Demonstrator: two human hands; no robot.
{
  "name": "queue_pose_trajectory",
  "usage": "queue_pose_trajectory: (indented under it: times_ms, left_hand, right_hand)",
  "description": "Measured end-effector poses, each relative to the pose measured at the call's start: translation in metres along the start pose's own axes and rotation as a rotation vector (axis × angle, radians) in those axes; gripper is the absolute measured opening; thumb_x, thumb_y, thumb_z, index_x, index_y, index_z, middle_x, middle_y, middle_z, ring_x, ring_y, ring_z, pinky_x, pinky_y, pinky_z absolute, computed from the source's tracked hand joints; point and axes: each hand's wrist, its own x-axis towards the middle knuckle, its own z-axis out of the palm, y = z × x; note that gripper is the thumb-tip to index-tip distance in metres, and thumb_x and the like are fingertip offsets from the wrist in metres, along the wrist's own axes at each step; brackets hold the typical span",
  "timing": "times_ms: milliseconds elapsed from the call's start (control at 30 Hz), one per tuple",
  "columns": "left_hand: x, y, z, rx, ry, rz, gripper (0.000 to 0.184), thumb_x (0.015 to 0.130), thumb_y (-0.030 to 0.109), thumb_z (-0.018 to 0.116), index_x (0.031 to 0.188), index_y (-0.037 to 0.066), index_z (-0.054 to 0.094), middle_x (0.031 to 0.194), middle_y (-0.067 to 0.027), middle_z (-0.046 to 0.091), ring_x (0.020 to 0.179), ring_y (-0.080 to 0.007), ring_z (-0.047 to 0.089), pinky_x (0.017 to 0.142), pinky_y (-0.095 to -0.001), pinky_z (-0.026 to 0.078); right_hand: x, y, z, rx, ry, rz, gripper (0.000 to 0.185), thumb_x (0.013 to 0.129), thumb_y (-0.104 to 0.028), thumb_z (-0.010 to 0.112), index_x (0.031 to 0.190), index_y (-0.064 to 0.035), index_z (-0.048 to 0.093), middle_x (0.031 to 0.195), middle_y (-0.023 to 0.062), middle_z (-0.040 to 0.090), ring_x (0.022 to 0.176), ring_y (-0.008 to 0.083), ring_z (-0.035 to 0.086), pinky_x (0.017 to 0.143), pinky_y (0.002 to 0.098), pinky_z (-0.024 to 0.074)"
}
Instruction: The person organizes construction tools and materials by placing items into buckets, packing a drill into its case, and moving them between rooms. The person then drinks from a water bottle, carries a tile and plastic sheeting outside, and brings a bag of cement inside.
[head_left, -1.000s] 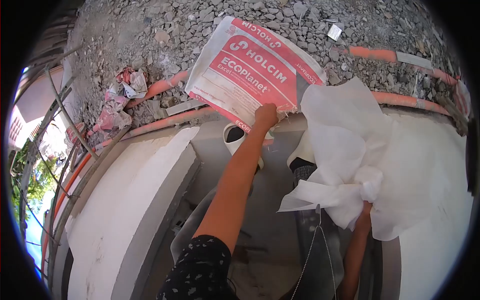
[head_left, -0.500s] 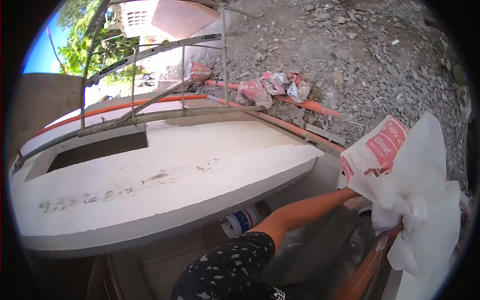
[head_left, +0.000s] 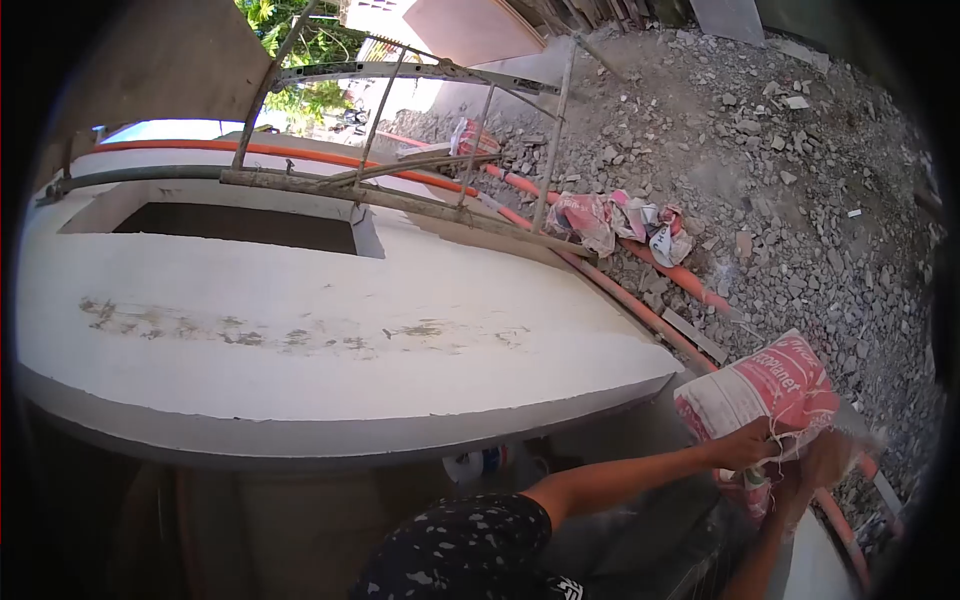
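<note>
A red-and-white cement bag (head_left: 765, 385) printed "ECOPlanet" lies at the right, beside the end of the white slab. My left hand (head_left: 745, 447) is closed on its near edge, where frayed white threads hang loose. Close by, my right hand (head_left: 822, 462) is smeared by motion at the bag's lower right corner, so its fingers cannot be made out. A pale blur beside that hand is too unclear to name. Under my hands, another crumpled red-and-white piece (head_left: 755, 492) partly shows.
The white slab (head_left: 300, 380) with a rectangular opening (head_left: 235, 225) fills the left. Wooden poles (head_left: 400, 212) form a frame along its far edge. Orange pipes (head_left: 690, 285) and crumpled bags (head_left: 610, 222) lie on rubble (head_left: 790, 180). A white bucket (head_left: 478, 463) sits under the slab.
The whitish translucent sheet that was in my hands is out of view. My left hand has moved onto the cement bag's edge. The view has shifted, with the slab and rubble lying differently.
</note>
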Motion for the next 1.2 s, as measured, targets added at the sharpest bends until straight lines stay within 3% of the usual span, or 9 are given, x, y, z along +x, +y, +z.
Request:
queue_pose_trajectory:
  times_ms: [67, 200, 400, 700, 733, 800, 867, 967, 1200]
  left_hand:
    - [-0.010, -0.004, 0.010, 0.044, -0.067, -0.119, 0.026, 0.087, 0.024, 0.044, 0.082, -0.001, 0.052, 0.073, -0.0015, 0.055, 0.066, -0.0056, 0.045, 0.060, -0.0254, 0.038]
    - [-0.063, -0.047, 0.046, 0.146, -0.142, -0.278, 0.032, 0.086, 0.027, 0.044, 0.092, -0.002, 0.053, 0.075, -0.0087, 0.057, 0.074, -0.0138, 0.050, 0.071, -0.0292, 0.040]
    - [-0.162, -0.026, 0.082, -0.071, -0.781, -0.414, 0.035, 0.086, 0.034, 0.045, 0.091, 0.000, 0.053, 0.077, -0.0034, 0.054, 0.075, -0.0104, 0.046, 0.068, -0.0279, 0.039]
    - [-0.187, 0.010, 0.083, -0.071, -0.724, -0.464, 0.048, 0.085, 0.042, 0.047, 0.109, 0.001, 0.051, 0.096, -0.0070, 0.056, 0.089, -0.0133, 0.050, 0.077, -0.0270, 0.039]
    - [-0.198, 0.008, 0.085, -0.011, -0.667, -0.481, 0.041, 0.083, 0.043, 0.050, 0.084, 0.002, 0.057, 0.074, 0.0004, 0.054, 0.069, -0.0070, 0.045, 0.061, -0.0241, 0.039]
    - [-0.218, 0.010, 0.089, 0.021, -0.698, -0.554, 0.040, 0.085, 0.034, 0.050, 0.105, -0.001, 0.051, 0.092, -0.0033, 0.056, 0.085, -0.0110, 0.049, 0.076, -0.0273, 0.040]
    - [-0.241, 0.027, 0.100, 0.095, -0.664, -0.710, 0.034, 0.085, 0.028, 0.052, 0.104, -0.001, 0.052, 0.091, -0.0038, 0.056, 0.078, -0.0095, 0.052, 0.068, -0.0240, 0.043]
    - [-0.292, 0.027, 0.132, 0.062, -0.680, -0.573, 0.030, 0.086, 0.028, 0.050, 0.093, 0.000, 0.056, 0.081, -0.0022, 0.057, 0.070, -0.0074, 0.051, 0.060, -0.0232, 0.042]
    - [-0.433, 0.022, 0.211, 0.201, -0.936, -0.641, 0.029, 0.088, 0.027, 0.047, 0.088, 0.000, 0.057, 0.076, -0.0013, 0.056, 0.065, -0.0064, 0.050, 0.055, -0.0211, 0.040]
  right_hand:
    - [-0.007, 0.000, 0.004, -0.007, -0.025, 0.011, 0.041, 0.079, -0.020, 0.053, 0.114, 0.0004, 0.047, 0.112, 0.0139, 0.051, 0.102, 0.0246, 0.050, 0.087, 0.0349, 0.0392]
    - [-0.033, 0.004, 0.013, 0.002, -0.084, 0.037, 0.041, 0.079, -0.020, 0.053, 0.114, -0.0002, 0.046, 0.112, 0.0137, 0.051, 0.103, 0.0245, 0.049, 0.087, 0.0348, 0.0391]
    - [-0.083, 0.013, 0.012, 0.022, -0.093, 0.095, 0.041, 0.079, -0.021, 0.054, 0.115, -0.0011, 0.046, 0.112, 0.0134, 0.051, 0.103, 0.0243, 0.049, 0.087, 0.0348, 0.0390]
    - [-0.224, 0.043, -0.017, 0.153, -0.030, 0.084, 0.042, 0.079, -0.021, 0.054, 0.115, -0.0023, 0.046, 0.113, 0.0128, 0.050, 0.104, 0.0240, 0.048, 0.086, 0.0346, 0.0388]
    - [-0.252, 0.051, -0.023, 0.187, -0.008, 0.080, 0.042, 0.079, -0.021, 0.054, 0.115, -0.0025, 0.045, 0.113, 0.0128, 0.050, 0.104, 0.0240, 0.048, 0.086, 0.0346, 0.0387]
    - [-0.312, 0.074, -0.032, 0.254, 0.024, 0.058, 0.042, 0.079, -0.021, 0.054, 0.115, -0.0028, 0.045, 0.113, 0.0127, 0.050, 0.104, 0.0239, 0.048, 0.086, 0.0346, 0.0387]
    - [-0.369, 0.108, -0.041, 0.326, 0.015, -0.013, 0.042, 0.079, -0.021, 0.055, 0.116, -0.0031, 0.045, 0.113, 0.0126, 0.050, 0.105, 0.0239, 0.048, 0.086, 0.0346, 0.0386]
    - [-0.445, 0.182, -0.045, 0.390, -0.013, -0.204, 0.042, 0.079, -0.022, 0.055, 0.116, -0.0035, 0.045, 0.113, 0.0124, 0.050, 0.105, 0.0238, 0.047, 0.086, 0.0345, 0.0386]
    - [-0.664, 0.200, 0.029, -0.023, 0.601, -0.586, 0.055, 0.067, -0.023, 0.069, 0.112, -0.0009, 0.047, 0.105, 0.0128, 0.054, 0.099, 0.0249, 0.052, 0.083, 0.0340, 0.0409]
